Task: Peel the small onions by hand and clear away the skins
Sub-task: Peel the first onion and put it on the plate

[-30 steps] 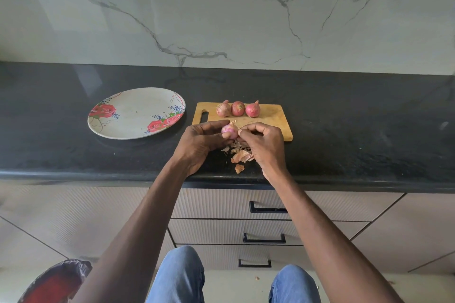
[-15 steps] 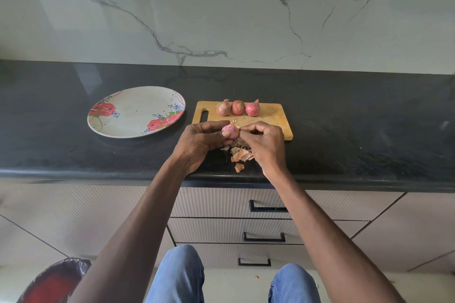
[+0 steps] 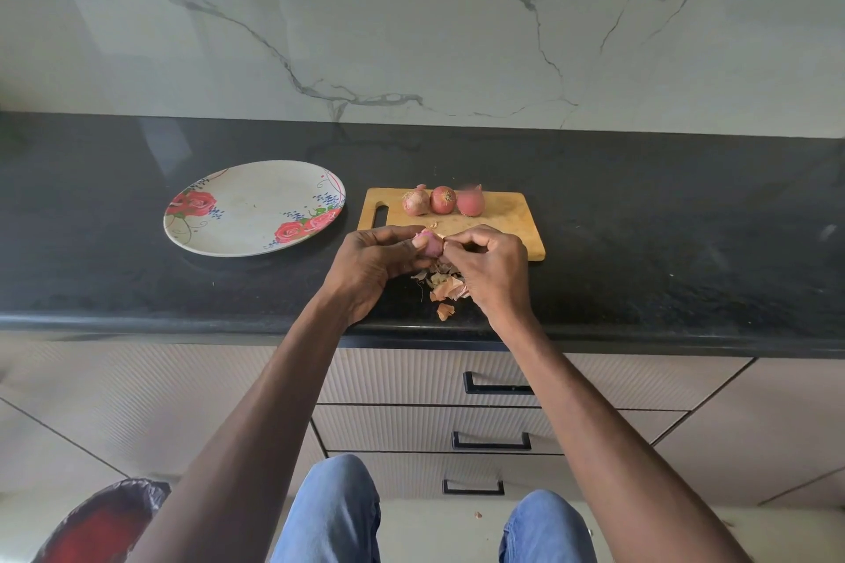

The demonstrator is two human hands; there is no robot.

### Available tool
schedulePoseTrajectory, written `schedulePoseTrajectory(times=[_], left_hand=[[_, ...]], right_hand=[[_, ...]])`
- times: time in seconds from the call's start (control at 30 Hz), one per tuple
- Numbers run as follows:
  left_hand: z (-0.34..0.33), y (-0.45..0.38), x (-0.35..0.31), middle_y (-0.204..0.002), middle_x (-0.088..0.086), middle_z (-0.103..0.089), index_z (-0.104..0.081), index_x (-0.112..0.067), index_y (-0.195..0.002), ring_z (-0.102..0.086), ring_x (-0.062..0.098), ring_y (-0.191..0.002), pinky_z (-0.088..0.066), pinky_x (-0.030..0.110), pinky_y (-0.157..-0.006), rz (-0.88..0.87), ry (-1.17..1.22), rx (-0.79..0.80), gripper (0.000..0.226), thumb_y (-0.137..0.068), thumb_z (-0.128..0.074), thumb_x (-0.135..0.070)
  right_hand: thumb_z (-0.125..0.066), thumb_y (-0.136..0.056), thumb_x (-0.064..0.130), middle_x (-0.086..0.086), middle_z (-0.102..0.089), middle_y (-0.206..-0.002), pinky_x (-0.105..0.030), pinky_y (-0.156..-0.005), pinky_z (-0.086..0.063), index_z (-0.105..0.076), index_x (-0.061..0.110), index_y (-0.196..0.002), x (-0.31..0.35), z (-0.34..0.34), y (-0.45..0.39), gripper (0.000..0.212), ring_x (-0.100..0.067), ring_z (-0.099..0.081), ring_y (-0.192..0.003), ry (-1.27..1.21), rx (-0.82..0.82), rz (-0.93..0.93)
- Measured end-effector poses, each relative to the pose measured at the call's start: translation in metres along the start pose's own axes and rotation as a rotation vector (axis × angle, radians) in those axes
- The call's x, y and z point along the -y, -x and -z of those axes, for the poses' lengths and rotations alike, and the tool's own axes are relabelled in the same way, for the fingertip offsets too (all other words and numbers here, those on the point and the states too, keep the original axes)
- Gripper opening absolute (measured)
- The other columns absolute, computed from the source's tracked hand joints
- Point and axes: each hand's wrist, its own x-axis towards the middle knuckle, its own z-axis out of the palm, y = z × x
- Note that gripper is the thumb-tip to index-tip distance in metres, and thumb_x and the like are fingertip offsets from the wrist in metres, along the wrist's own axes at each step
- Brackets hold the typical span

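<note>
No legible text, label, brand, number or sign in view. The plate (image 3: 247, 215) on the left of the desk carries only a floral pattern, no lettering.

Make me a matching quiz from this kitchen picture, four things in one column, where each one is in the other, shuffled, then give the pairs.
Things:
1. flowered plate
2. three onions
3. onion being peeled
4. loose skins

Places:
A. held between left hand and right hand
B. in a row on the cutting board
C. on the counter, under the hands
D. on the counter, left of the board

Pairs: 1-D, 2-B, 3-A, 4-C
</note>
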Motion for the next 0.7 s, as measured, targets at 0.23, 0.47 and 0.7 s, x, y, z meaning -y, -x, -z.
schedulePoseTrajectory(times=[0.23, 0.47, 0.7], left_hand=[[-0.0008, 0.0005, 0.0002, -0.096, 0.019, -0.075, -0.075, 0.003, -0.098, -0.074, 0.023, -0.087, -0.060, 0.026, -0.072, -0.011, -0.021, -0.004, 0.018, -0.082, -0.069, -0.004], [-0.0026, 0.0018, -0.0021, -0.094, 0.017, -0.076, -0.076, 0.000, -0.093, -0.075, 0.021, -0.086, -0.060, 0.026, -0.072, 0.003, -0.025, 0.020, 0.018, -0.077, -0.070, -0.007], [-0.0018, 0.0010, 0.0004, -0.104, 0.019, -0.074, -0.071, 0.004, -0.108, -0.073, 0.025, -0.094, -0.060, 0.028, -0.079, 0.006, -0.013, 0.034, 0.031, -0.079, -0.070, -0.008]], right_hand=[[-0.083, -0.082, 0.018, 0.000, -0.072, -0.071, -0.032, -0.066, -0.053, -0.079, 0.006, -0.074, 0.0008, 0.0005, -0.0007, 0.014, -0.018, -0.066, -0.072, -0.060, 0.030, -0.059], [-0.081, -0.081, 0.017, -0.004, -0.072, -0.069, -0.047, -0.066, -0.057, -0.077, 0.006, -0.071, -0.0032, 0.0001, -0.0014, 0.016, -0.031, -0.069, -0.070, -0.060, 0.025, -0.093], [-0.076, -0.083, 0.008, -0.002, -0.073, -0.066, -0.036, -0.064, -0.058, -0.076, 0.011, -0.071, 0.0067, 0.0020, -0.0001, 0.013, -0.015, -0.072, -0.066, -0.181, 0.022, -0.247]])
